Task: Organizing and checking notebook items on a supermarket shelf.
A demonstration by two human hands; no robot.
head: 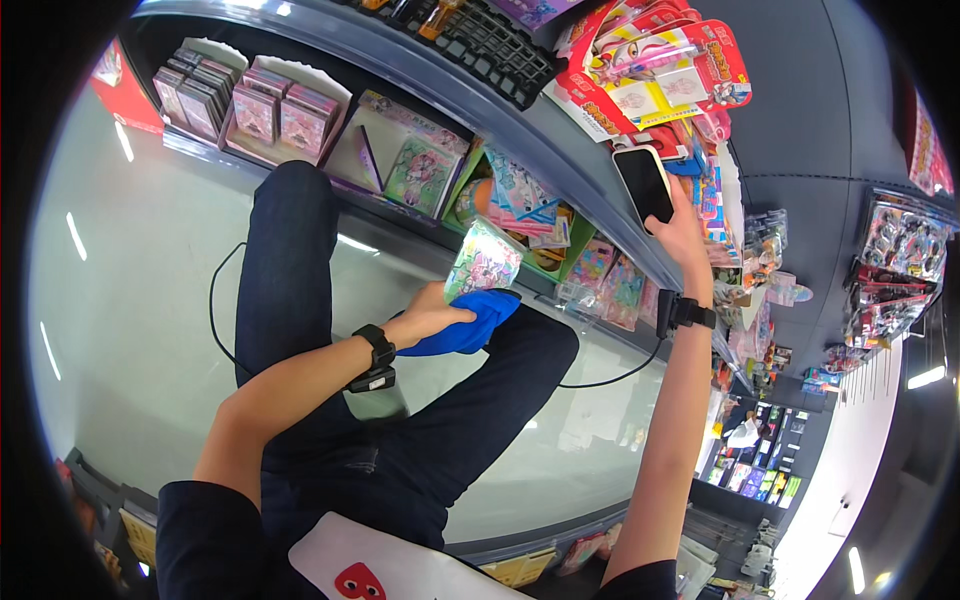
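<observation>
My left hand (429, 315) grips a bunched blue cloth (461, 330) together with a shiny, green-and-pink printed packet (484, 262). Both are above the floor between my bent knees, and the packet sticks up beyond my fingers. At the upper shelf's edge, my right hand (681, 225) holds a smartphone (643, 184) with a pale case and a dark screen, thumb along its lower end. Just beyond the phone stand red-and-yellow carded toys (660, 67) in a display box. Facing the packet, on the low shelf, is an open green box (577, 244) of small printed packets.
The upper shelf's front rail (480, 109) runs diagonally above the low shelf. Boxes of pink card packs (277, 112) and a purple-edged display box (356, 142) line the low shelf. A black plastic basket (487, 56) sits above. A black cable (615, 382) trails from my right wrist.
</observation>
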